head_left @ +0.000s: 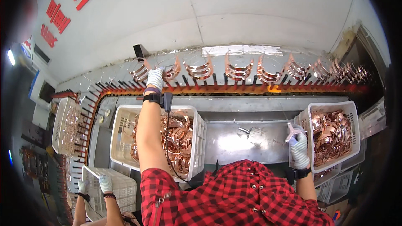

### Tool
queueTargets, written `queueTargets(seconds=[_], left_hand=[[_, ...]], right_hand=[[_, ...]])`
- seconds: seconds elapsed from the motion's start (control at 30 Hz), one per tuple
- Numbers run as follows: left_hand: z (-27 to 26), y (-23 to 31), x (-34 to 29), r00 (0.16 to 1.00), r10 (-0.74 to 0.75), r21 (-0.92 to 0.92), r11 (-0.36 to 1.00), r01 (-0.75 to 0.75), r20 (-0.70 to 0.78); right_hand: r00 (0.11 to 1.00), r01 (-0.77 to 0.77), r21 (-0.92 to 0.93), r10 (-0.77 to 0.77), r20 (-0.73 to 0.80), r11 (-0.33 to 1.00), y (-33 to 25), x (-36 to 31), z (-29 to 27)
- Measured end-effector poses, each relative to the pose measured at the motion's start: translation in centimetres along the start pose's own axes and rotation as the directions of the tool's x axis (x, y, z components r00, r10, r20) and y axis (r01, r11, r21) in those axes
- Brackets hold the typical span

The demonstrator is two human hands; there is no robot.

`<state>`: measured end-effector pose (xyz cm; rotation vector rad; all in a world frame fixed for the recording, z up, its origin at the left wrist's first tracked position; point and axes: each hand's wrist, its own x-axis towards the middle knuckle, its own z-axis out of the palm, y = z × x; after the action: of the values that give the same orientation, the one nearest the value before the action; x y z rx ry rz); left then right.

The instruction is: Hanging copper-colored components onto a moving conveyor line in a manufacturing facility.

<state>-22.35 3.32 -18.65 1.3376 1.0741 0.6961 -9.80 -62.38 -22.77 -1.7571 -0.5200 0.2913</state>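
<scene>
My left hand (155, 78), in a striped white glove, is raised to the row of hanging pieces. Its fingers look closed, with their tips hidden beside a set of curved copper-coloured bands (171, 73); I cannot make out what they grip. Another band set (140, 72) hangs just left of it. Lower right, beside a crate, my gloved right hand (300, 152) is shut on a pale pinkish Y-shaped frame (292, 131), gripped by its lower part. Both wrists carry black straps, and a cable runs down from the left one.
Copper-coloured pieces fill the left crate (198, 142) and the right crate (310, 138). Between them a metal tray (224, 152) holds small metal parts. Behind runs an orange rail with dark upright pegs (205, 84). At lower left, a co-worker's gloved hands (106, 183) touch a white crate (125, 188).
</scene>
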Motion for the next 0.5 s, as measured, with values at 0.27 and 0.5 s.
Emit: queueTargets(seconds=[0.27, 0.5], left_hand=[[16.2, 8.2, -21.1, 0.683, 0.530, -0.064, 0.811, -0.582, 0.502], [20.2, -1.0, -9.5, 0.917, 0.035, 0.212, 0.969, -0.129, 0.396]], right_hand=[[0.891, 0.032, 0.136, 0.033, -0.452, 0.990, 10.1, -2.2, -9.2], [0.853, 0.124, 0.071, -0.069, -0.517, 0.990, 9.9, -1.0, -9.0]])
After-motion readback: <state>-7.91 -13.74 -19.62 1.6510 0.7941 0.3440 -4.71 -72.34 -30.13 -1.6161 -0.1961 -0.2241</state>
